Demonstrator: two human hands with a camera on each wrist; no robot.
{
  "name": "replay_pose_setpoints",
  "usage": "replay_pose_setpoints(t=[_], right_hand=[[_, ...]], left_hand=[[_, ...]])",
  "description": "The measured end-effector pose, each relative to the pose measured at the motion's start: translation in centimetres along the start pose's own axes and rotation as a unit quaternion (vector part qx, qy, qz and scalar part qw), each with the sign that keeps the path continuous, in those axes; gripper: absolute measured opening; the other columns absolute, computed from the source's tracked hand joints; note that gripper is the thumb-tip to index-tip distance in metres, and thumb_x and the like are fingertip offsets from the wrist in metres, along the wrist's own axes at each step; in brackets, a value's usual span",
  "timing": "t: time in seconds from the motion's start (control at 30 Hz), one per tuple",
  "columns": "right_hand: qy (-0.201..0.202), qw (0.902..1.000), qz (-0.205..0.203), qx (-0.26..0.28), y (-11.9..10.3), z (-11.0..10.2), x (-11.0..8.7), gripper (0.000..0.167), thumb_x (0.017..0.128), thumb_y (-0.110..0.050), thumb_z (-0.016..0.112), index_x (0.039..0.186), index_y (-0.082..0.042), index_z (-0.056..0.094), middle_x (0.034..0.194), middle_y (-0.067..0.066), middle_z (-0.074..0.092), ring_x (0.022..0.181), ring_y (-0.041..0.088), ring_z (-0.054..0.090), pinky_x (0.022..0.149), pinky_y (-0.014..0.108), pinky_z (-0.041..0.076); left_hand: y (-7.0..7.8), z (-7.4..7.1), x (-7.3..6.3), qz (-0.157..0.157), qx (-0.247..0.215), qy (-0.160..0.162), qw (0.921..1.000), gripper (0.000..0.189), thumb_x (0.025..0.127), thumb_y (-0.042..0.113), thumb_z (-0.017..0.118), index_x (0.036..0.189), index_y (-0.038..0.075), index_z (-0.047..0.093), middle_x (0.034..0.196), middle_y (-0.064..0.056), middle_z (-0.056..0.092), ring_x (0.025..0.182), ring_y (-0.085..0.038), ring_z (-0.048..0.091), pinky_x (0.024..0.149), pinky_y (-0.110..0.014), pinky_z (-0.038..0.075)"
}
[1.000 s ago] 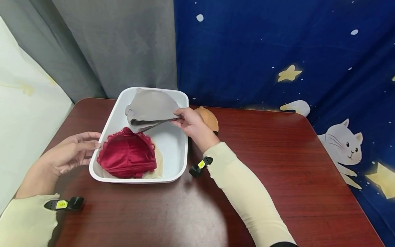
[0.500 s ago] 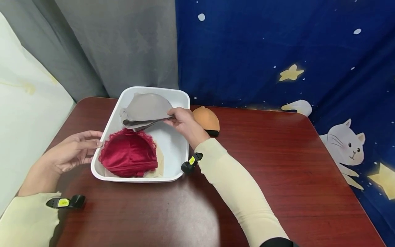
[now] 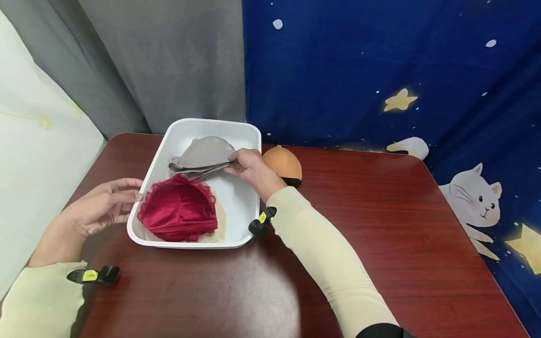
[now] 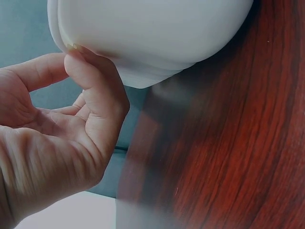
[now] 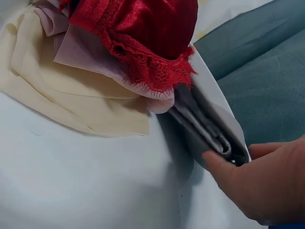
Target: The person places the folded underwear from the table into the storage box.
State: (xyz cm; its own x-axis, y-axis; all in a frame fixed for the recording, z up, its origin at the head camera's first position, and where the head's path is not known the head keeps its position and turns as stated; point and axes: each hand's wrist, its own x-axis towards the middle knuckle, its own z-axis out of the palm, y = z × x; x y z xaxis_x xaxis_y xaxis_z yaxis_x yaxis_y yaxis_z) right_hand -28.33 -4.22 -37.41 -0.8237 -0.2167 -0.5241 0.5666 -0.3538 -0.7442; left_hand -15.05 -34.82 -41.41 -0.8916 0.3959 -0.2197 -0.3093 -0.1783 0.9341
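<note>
A white plastic bin [image 3: 243,243] stands on the table. My left hand [image 3: 103,206] is at its left side, thumb on the rim and fingers beneath, pinching it; the left wrist view shows the thumb tip [image 4: 72,53] at the rim. My right hand [image 3: 255,171] grips the near right edge of a folded grey bra [image 3: 207,152] in the back of the bin. In the right wrist view, the folded layers [image 5: 209,129] lie between thumb and fingers. A dark red lace-trimmed bra [image 3: 177,211] lies at the front left, over beige and pale pink cloth [image 5: 81,95].
An orange-tan moulded cup [image 3: 283,164] with a black lower edge sits just right of the bin, behind the right wrist. The brown table [image 3: 380,225] extends to the right. Grey and blue curtains [image 3: 338,70] hang behind it, and a white surface [image 3: 38,117] rises at left.
My right hand has moved left, and the grey bra has come down lower into the back of the bin. The left hand stays at the rim; the red bra keeps its place.
</note>
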Motion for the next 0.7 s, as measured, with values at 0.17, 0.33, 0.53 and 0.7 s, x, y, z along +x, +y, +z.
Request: replay_pose_setpoints(t=[0.17,0.33,0.53,0.7], right_hand=[[-0.024,0.9978,0.025,-0.058,-0.1,0.1,-0.2,0.024,0.093,0.003,0.052,0.116,0.007,0.047,0.126,0.026,0.055,0.128,0.035,0.050,0.111,0.050,0.035],[-0.034,0.9958,0.040,-0.076,-0.3,0.2,-0.2,0.055,0.093,-0.008,0.056,0.142,0.000,0.033,0.146,0.026,0.039,0.133,0.035,0.044,0.114,0.047,0.030],[-0.036,0.9948,0.053,-0.080,-0.7,0.0,-0.3,0.064,0.094,-0.012,0.055,0.148,-0.002,0.023,0.154,0.022,0.027,0.135,0.033,0.041,0.114,0.046,0.031],[-0.022,0.9954,0.046,-0.081,-1.4,-0.7,-0.6,0.080,0.093,-0.013,0.056,0.154,-0.001,0.007,0.161,0.020,0.009,0.146,0.036,0.019,0.117,0.046,0.023]], left_hand=[[0.1,0.2,-0.1,-0.002,0.012,0.013,0.9998,0.025,0.099,-0.002,0.044,0.121,0.008,0.048,0.100,-0.006,0.071,0.086,-0.022,0.072,0.072,-0.043,0.059],[0.1,0.2,-0.1,0.000,0.008,0.011,0.9999,0.025,0.099,-0.002,0.044,0.121,0.008,0.048,0.101,-0.006,0.071,0.086,-0.022,0.072,0.072,-0.043,0.059],[0.1,0.2,-0.1,-0.001,0.011,0.015,0.9998,0.025,0.099,-0.002,0.044,0.122,0.008,0.047,0.101,-0.006,0.071,0.086,-0.023,0.072,0.072,-0.043,0.059],[0.1,0.1,-0.1,-0.002,0.013,0.012,0.9998,0.025,0.099,-0.003,0.043,0.122,0.008,0.047,0.100,-0.006,0.071,0.086,-0.023,0.072,0.071,-0.044,0.059]])
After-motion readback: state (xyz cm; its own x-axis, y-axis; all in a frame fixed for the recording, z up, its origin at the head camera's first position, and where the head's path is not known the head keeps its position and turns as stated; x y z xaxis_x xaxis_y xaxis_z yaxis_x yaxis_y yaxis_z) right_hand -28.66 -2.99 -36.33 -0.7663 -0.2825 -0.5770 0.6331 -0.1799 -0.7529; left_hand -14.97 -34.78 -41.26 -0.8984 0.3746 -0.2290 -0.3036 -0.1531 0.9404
